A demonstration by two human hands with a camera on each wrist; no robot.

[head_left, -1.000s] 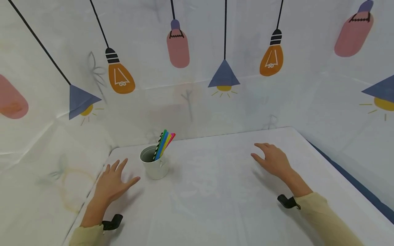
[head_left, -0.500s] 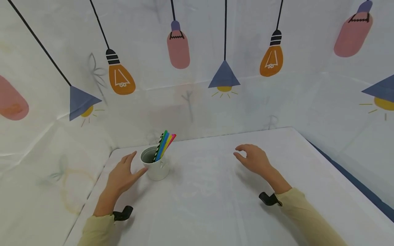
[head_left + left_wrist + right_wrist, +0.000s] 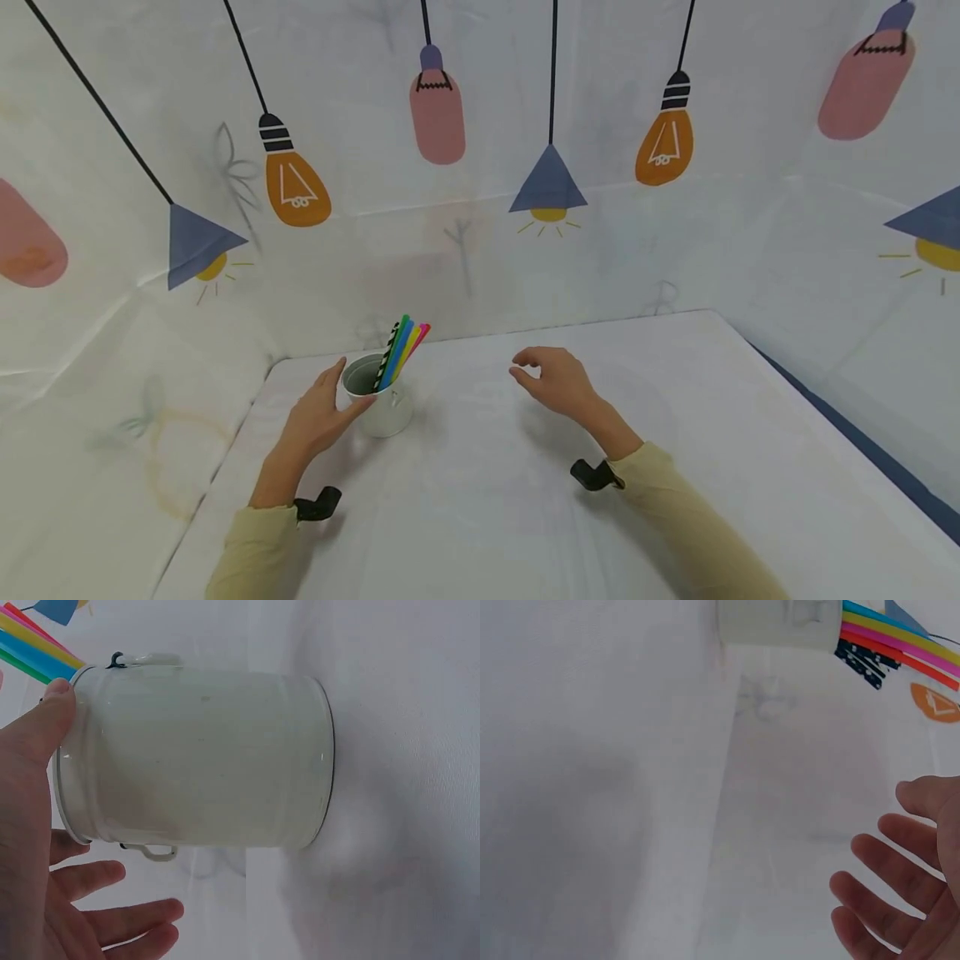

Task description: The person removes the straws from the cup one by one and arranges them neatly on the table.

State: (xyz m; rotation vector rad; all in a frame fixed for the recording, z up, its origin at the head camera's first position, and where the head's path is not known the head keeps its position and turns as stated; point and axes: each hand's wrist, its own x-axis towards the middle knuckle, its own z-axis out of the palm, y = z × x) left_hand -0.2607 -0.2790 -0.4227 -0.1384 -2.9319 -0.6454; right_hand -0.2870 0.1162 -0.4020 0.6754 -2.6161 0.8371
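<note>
The white, glossy, enamel-like bucket (image 3: 387, 414) stood upright on the far left part of the white-covered tabletop (image 3: 480, 492), near the far edge. The far edge met the pale, creased wall sheet (image 3: 510, 275); the left edge ran diagonally towards the near side, beside the sheet. Along the right edge, a dark blue strip (image 3: 847, 425) showed. A broad span of tabletop lay between the bucket and the right hand (image 3: 558, 385), and the surface continued to the near side and to the right.

The left hand (image 3: 315, 418) was at the near left side of the bucket, with its fingers spread and its grip unclosed. The thumb overlapped the rim in the left wrist view; contact could not be confirmed. The right hand was raised, well apart from the bucket, its fingers loosely curved and holding nothing.

The bucket had a rounded, smooth body, a dark line around the base and a small loop-shaped lug (image 3: 160, 856) below the rim. Slim, straight coloured sticks (image 3: 405, 352) in green, blue, yellow, pink and red, plus black-and-white patterned ones, stood inside and leaned right. The wall sheet bore flat printed lamps in blue, orange and pink. Pale yellow fabric sleeves (image 3: 686, 521) covered both forearms, with a black wrist device (image 3: 594, 475) at each cuff.
</note>
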